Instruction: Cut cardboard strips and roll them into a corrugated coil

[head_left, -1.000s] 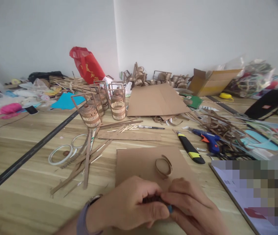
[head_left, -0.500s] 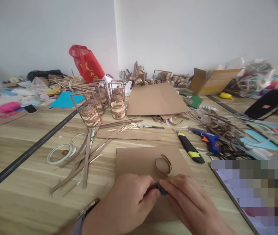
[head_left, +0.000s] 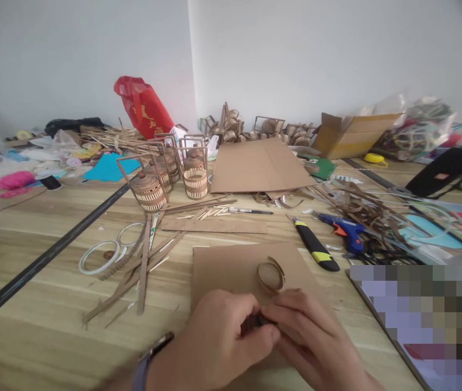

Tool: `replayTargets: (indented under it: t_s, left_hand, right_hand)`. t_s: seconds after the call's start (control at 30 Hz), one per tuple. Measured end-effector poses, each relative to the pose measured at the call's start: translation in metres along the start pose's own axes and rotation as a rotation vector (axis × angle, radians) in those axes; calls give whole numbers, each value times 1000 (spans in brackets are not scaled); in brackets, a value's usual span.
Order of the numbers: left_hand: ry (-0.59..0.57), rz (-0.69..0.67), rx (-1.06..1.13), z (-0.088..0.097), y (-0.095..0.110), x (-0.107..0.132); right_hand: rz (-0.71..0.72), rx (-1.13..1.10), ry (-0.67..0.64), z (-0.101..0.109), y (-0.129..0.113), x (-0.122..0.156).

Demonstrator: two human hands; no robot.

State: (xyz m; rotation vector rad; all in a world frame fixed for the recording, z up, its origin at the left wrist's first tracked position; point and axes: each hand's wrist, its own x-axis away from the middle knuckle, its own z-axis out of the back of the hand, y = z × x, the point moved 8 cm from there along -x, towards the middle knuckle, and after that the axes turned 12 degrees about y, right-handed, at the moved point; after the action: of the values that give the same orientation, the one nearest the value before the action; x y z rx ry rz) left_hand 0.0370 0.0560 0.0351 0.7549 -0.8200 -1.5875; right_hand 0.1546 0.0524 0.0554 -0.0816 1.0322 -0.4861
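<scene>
My left hand [head_left: 226,339] and my right hand [head_left: 316,334] meet over a small cardboard sheet [head_left: 231,266]. Both are closed, fingertips pressed together around a small brown coil, mostly hidden between them. A thin brown cardboard strip [head_left: 260,279] curls up in a loose loop just beyond my fingers and seems to run into the coil. A watch [head_left: 157,345] is on my left wrist. To the right of the sheet lies a black and yellow utility knife [head_left: 316,247], with a blue glue gun [head_left: 347,231] beyond it.
Small lidded baskets with tall handles [head_left: 149,190] and an open slatted one [head_left: 196,183] stand at the back left. Brown strips [head_left: 143,271] and tape rolls [head_left: 94,258] lie left. A large cardboard sheet [head_left: 259,165] is behind, a strip heap [head_left: 361,203] right.
My fingers have shifted around the coil; the left thumb now reaches further right, across its near side. The blue bit between my fingertips is now covered. The loose loop has barely moved.
</scene>
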Motion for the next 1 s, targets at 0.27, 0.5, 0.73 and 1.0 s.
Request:
replayTargets:
  t_s: [0.27,0.5,0.73,1.0]
  left_hand:
    - [-331,-10,302,-2,-6,-3]
    - [-267,17,148,3,-11,-6]
    - [-65,47,-131,5,-9,-5]
    - [75,108,-477,-9,-20,-4]
  right_hand:
    - [-110,-205,56,9,1,-12]
    - [-165,-154,-45,4,13,-4]
    - [58,127,-16,-2,1,-3]
    - [181,269,-95,-18,-16,-3]
